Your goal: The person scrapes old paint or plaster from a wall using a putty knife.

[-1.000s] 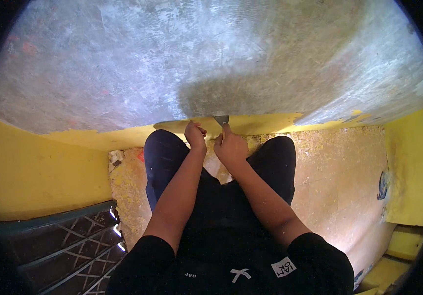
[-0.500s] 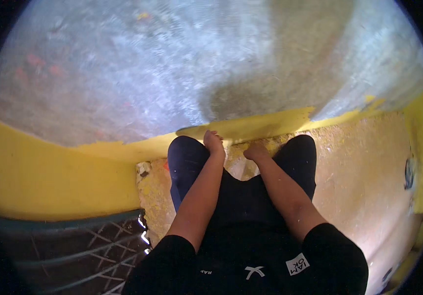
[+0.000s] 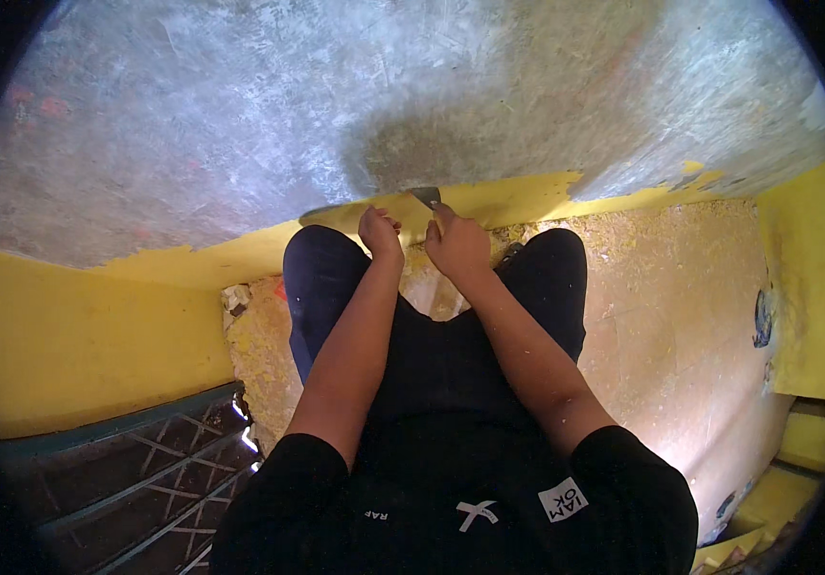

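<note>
A scraper [image 3: 425, 195] with a flat, dark metal blade sticks out ahead of my right hand [image 3: 460, 247], whose fingers are wrapped round its handle. Its blade lies at the upper edge of a yellow paint band [image 3: 518, 197], where the paint meets the bare grey wall [image 3: 240, 115]. Just to the left, my left hand [image 3: 381, 233] is held in front of the same band with its fingers curled in. Whatever it may hold is hidden. Both forearms reach forward between my bent knees.
Yellow paint flakes litter the floor [image 3: 662, 278] along the wall's foot. A dark metal grille [image 3: 144, 470] stands at lower left, by a yellow side wall [image 3: 96, 345]. A whitish lump [image 3: 236, 299] lies in the left corner. Another yellow wall [image 3: 805, 278] bounds the right side.
My right hand has risen from between my knees to the paint band, and the scraper's blade now shows. My left hand stays curled near the wall. The whole view has shifted slightly.
</note>
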`<state>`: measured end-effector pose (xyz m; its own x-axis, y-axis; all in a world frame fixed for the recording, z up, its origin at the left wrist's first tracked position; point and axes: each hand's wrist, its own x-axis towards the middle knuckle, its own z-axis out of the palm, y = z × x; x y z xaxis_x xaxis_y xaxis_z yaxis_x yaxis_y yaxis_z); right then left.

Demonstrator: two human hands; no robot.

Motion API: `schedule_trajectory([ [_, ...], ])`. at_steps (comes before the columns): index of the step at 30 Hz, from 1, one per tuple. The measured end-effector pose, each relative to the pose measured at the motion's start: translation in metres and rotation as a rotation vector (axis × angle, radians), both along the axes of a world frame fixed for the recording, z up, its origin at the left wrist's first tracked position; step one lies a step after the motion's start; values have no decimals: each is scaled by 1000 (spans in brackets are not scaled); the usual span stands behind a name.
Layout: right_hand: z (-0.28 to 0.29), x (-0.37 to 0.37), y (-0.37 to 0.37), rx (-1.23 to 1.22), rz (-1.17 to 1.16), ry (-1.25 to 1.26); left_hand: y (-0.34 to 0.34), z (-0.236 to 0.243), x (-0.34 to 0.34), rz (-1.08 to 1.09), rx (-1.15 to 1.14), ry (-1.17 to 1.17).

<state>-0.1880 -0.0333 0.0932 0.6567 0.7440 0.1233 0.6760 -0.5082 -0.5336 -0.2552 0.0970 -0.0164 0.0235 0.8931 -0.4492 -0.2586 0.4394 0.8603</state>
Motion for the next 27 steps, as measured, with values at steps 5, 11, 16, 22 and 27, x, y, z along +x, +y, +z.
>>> schedule_trajectory([
  [5,-5,5,15,28,21,-58,12,-6,-10,-42,-17,-39],
  [11,-11,5,38,-100,17,-33,19,-8,-13,-10,-37,-1],
  [16,-106,40,25,-328,7,11,20,-10,-3,-1,-46,-82],
  [22,-72,22,37,-500,86,191,16,-6,-15,68,-191,-47],
  [27,-23,-3,19,-304,76,-26,32,-20,-24,39,-39,-91],
])
